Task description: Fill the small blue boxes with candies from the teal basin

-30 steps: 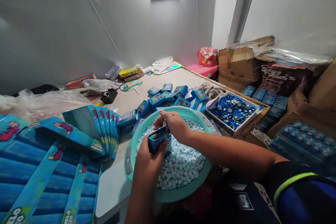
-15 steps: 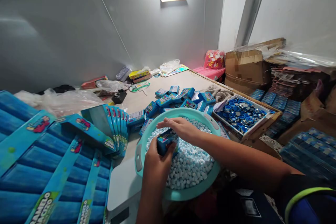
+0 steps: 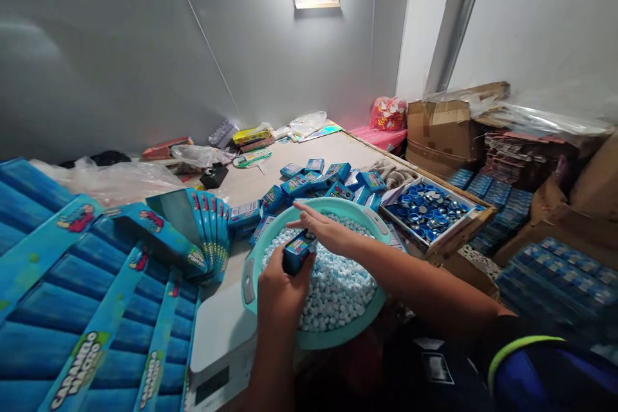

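My left hand (image 3: 279, 283) is closed around a small blue box (image 3: 298, 250), held over a teal bowl (image 3: 251, 264) full of small white-blue candies (image 3: 338, 290). My right hand (image 3: 324, 230) lies across the top of that box with fingers stretched flat toward the left, pressing its top. The bowl rests on a white scale (image 3: 219, 354) at the table's near edge.
Several small blue boxes (image 3: 313, 180) lie on the table (image 3: 290, 154) behind the bowl. A tray of blue caps (image 3: 425, 209) stands to the right. Flat blue display cartons (image 3: 96, 283) fan out at the left. Cardboard boxes (image 3: 439, 125) and stacked blue packs (image 3: 564, 270) fill the right side.
My right hand went from pinching candies into the box to lying flat over its top. The camera shifted slightly.
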`<action>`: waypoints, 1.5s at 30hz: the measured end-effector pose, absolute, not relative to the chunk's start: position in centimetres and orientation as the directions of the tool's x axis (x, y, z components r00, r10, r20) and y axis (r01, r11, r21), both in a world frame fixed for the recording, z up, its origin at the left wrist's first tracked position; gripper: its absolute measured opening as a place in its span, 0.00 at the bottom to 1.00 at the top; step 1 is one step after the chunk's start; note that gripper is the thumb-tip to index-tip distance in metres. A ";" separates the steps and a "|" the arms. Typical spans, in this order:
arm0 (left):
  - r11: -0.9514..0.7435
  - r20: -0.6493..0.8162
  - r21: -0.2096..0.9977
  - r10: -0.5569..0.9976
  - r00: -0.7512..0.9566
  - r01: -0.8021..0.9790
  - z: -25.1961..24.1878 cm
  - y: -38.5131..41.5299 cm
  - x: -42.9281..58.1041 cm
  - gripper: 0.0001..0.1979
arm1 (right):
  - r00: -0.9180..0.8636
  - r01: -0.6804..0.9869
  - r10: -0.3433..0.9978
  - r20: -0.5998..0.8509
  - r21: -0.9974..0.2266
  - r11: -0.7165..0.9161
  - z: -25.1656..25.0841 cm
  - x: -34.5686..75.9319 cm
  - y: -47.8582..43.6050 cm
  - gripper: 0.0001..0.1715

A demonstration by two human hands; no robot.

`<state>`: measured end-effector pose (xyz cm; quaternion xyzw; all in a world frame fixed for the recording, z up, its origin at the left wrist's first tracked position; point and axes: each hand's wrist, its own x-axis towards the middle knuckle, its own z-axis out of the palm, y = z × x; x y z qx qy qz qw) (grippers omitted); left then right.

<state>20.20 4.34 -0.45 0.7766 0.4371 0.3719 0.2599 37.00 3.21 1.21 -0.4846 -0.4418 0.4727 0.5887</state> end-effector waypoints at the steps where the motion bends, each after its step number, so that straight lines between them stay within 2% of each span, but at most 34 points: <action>1: -0.500 0.371 0.718 0.863 0.342 0.484 -0.3 4.4 20.2 0.26 | 0.149 -0.135 0.984 0.102 -0.983 0.122 1.4 37.1 3.1 0.34; 3: -0.531 0.386 0.713 0.842 0.376 0.458 -0.1 4.6 20.0 0.27 | 0.111 -0.197 0.982 0.154 -0.965 0.174 1.6 37.1 3.0 0.30; 5: -0.520 0.338 0.753 0.831 0.442 0.403 0.2 4.7 19.8 0.26 | 0.097 -0.298 0.984 0.152 -0.938 0.174 1.6 36.9 3.2 0.28; 9: -0.395 0.224 0.869 0.852 0.474 0.298 0.7 4.9 19.7 0.26 | 0.123 -0.451 0.987 0.102 -0.880 0.148 1.4 36.6 3.3 0.40; 11: -0.364 0.209 0.891 0.860 0.466 0.272 0.9 4.9 19.8 0.27 | 0.080 -0.482 0.994 0.069 -0.870 0.100 1.5 36.8 3.0 0.47; 13: -0.345 0.194 0.903 0.858 0.475 0.255 1.0 4.9 20.0 0.28 | -0.004 -0.480 1.000 0.027 -0.877 0.021 1.8 37.2 2.7 0.49; 15: -0.325 0.184 0.916 0.861 0.475 0.235 1.0 4.9 20.1 0.29 | -0.069 -0.489 0.997 -0.020 -0.871 -0.052 2.2 37.7 2.6 0.46; 18: -0.289 0.195 0.943 0.882 0.428 0.165 0.7 5.0 20.2 0.29 | -0.105 -0.571 0.994 -0.023 -0.817 -0.079 2.6 38.1 2.6 0.41; 21: -0.271 0.199 0.955 0.886 0.419 0.121 0.3 5.2 19.9 0.29 | -0.143 -0.561 0.989 0.043 -0.826 -0.045 2.4 37.9 2.8 0.43; 24: -0.291 0.203 0.942 0.891 0.406 0.167 0.0 5.3 19.5 0.27 | -0.161 -0.519 0.985 0.069 -0.854 -0.025 2.3 37.6 2.9 0.43; 28: -0.247 0.173 0.955 0.914 0.366 0.164 -0.2 5.2 19.3 0.31 | -0.187 -0.617 0.979 0.086 -0.786 -0.049 2.6 37.7 2.7 0.41; 30: -0.248 0.173 0.953 0.918 0.357 0.175 -0.2 5.0 19.3 0.31 | -0.192 -0.633 0.979 0.075 -0.771 -0.065 2.6 37.9 2.7 0.44; 33: -0.279 0.197 0.937 0.919 0.342 0.209 -0.3 4.8 19.1 0.30 | -0.185 -0.590 0.981 0.051 -0.805 -0.069 2.2 37.8 2.9 0.47; 37: -0.304 0.216 0.919 0.921 0.325 0.251 -0.6 4.8 18.9 0.28 | -0.143 -0.481 0.986 0.081 -0.877 0.002 0.9 37.2 3.3 0.43; 41: -0.336 0.252 0.908 0.915 0.316 0.251 -0.7 4.6 19.2 0.26 | 0.030 -0.251 0.998 0.054 -0.966 0.060 -0.2 36.4 3.7 0.36; 45: -0.372 0.280 0.881 0.908 0.312 0.292 -0.1 3.4 19.7 0.24 | 0.189 0.021 0.971 0.149 -0.989 0.147 -0.6 36.4 3.2 0.28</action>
